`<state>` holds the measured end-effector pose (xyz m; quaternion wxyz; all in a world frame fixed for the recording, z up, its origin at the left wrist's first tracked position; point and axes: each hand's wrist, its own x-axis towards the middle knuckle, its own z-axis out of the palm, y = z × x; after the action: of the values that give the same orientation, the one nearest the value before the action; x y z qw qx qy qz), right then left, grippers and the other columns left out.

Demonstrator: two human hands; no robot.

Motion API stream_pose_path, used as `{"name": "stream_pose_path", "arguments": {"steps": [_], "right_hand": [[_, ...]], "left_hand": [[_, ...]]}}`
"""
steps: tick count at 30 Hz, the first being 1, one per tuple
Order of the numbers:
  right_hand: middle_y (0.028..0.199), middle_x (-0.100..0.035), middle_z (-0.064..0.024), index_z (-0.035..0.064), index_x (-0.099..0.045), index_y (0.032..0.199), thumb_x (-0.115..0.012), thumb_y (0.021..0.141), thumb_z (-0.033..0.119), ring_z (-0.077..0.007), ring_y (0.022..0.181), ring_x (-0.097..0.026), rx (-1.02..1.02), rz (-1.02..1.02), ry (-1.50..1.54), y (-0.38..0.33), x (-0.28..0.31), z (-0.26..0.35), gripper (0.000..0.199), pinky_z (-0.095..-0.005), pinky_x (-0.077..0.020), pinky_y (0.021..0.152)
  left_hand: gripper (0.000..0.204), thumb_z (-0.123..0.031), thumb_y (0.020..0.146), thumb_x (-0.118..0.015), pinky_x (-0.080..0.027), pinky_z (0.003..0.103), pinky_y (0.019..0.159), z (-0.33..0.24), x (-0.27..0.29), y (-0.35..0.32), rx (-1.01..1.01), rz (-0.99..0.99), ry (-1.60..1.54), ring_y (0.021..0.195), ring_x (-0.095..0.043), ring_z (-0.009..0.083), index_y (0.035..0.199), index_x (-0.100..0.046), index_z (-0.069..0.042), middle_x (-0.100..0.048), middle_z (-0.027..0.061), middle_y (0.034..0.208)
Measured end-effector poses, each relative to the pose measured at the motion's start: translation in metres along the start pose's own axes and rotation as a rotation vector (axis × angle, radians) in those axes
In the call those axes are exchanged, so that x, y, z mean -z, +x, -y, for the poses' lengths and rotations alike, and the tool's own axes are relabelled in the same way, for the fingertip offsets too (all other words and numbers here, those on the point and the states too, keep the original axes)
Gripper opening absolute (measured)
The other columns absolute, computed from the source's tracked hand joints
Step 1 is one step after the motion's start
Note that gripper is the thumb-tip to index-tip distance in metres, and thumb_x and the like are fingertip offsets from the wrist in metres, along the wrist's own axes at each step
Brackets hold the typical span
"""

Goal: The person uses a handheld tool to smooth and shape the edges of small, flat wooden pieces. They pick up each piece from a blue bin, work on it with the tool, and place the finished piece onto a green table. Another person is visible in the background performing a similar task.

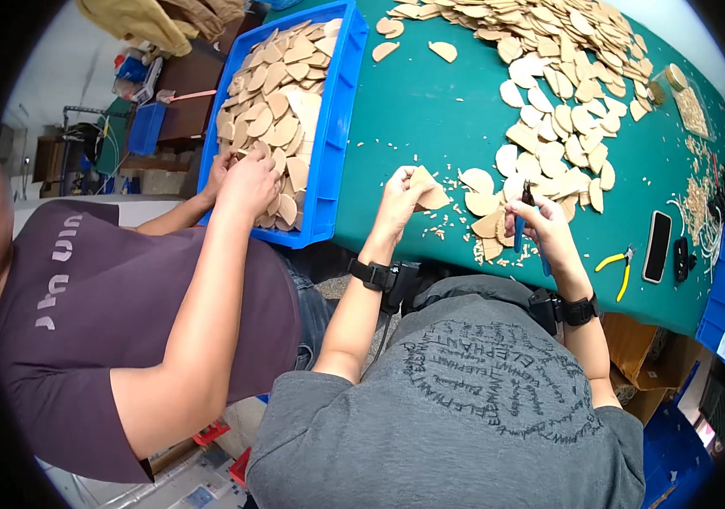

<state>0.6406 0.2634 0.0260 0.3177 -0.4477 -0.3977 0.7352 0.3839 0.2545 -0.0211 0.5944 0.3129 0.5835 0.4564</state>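
My left hand (pixel 394 204) is closed on a tan, flat half-round wooden piece (pixel 433 197), held by its left side just above the green table. In my right hand (pixel 551 233) is a pair of pliers (pixel 519 232) with blue handles, its dark jaws pointing up and away from me. The jaws are apart from the piece in my left hand. Several loose half-round pieces (pixel 483 204) lie between my hands. Small pale wooden bits (pixel 439 231) are scattered on the table near my left hand.
A large heap of similar pieces (pixel 549 34) covers the far right of the table (pixel 430 110). At left, a co-worker's hands (pixel 248 182) reach into a blue crate (pixel 329 161) full of them. Yellow-handled pliers (pixel 624 273) and a phone (pixel 657 247) lie at right.
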Motion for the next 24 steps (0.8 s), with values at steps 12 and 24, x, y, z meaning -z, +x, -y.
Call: {"name": "stream_pose_path", "arguments": {"steps": [12, 24], "right_hand": [[0.075, -0.059, -0.0012, 0.0018, -0.059, 0.093, -0.060, 0.090, 0.020, -0.0073, 0.069, -0.056, 0.030, 0.062, -0.126, 0.005, -0.024, 0.002, 0.019, -0.0217, -0.0450, 0.065], [0.073, -0.059, -0.0006, -0.0007, -0.059, 0.090, -0.062, 0.088, 0.010, -0.0063, 0.067, -0.054, 0.222, -0.048, -0.231, -0.004, -0.040, 0.008, 0.011, -0.0214, -0.0422, 0.062]], "left_hand": [[0.028, -0.017, 0.091, -0.058, -0.056, 0.031, 0.079, -0.042, -0.008, -0.036, -0.057, 0.199, -0.180, 0.102, -0.063, 0.0207, 0.113, -0.048, -0.003, -0.062, 0.0193, 0.114], [0.034, -0.018, 0.089, -0.064, -0.057, 0.026, 0.071, -0.051, -0.033, -0.039, 0.002, 0.463, -0.209, 0.092, -0.062, 0.0128, 0.115, -0.051, -0.001, -0.060, 0.0097, 0.107]]}}
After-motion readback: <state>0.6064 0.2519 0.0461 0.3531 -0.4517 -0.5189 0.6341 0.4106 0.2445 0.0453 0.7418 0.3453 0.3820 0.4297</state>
